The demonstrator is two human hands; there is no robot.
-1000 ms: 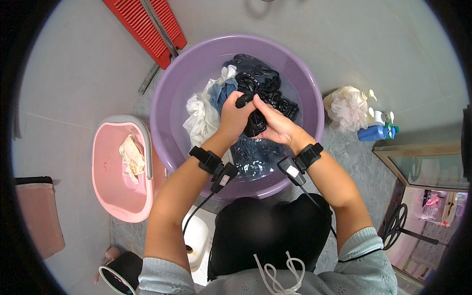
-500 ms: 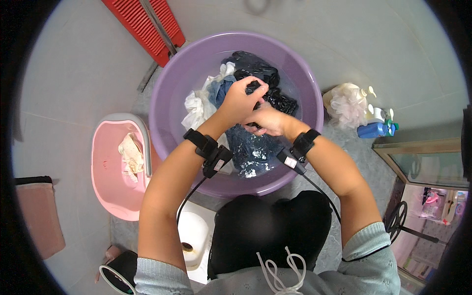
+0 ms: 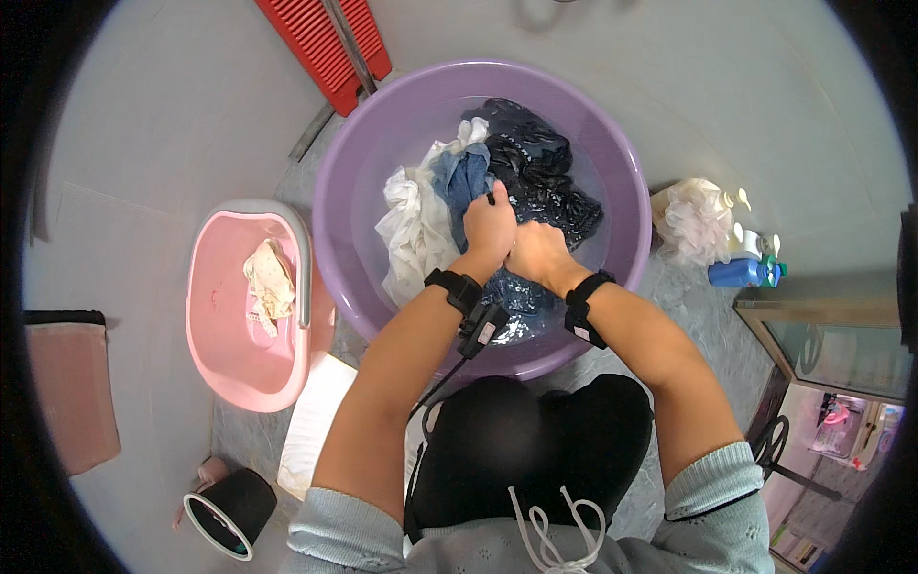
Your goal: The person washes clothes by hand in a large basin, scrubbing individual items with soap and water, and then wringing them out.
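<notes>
A purple tub (image 3: 335, 220) holds wet clothes in water. My left hand (image 3: 490, 225) is closed on a black garment (image 3: 535, 177), and a scrap of dark cloth shows by its thumb. My right hand (image 3: 537, 251) presses right beside it, fingers curled round the same wet cloth; most of that grip is hidden. A blue denim piece (image 3: 461, 174) lies just left of my hands. Farther left is a bunched white garment (image 3: 406, 215). Dark blue cloth (image 3: 521, 295) sits underwater below my wrists.
A pink basin (image 3: 215, 325) with a cream cloth (image 3: 272, 279) stands at the left. A red washboard-like panel (image 3: 325, 48) leans behind the tub. To the right are a bath puff (image 3: 695, 230) and a blue bottle (image 3: 738, 274). A black bin (image 3: 234, 512) stands lower left.
My hands have come lower and nearer to me, from one over the other to side by side. The view has shifted slightly, so the tub appears farther right.
</notes>
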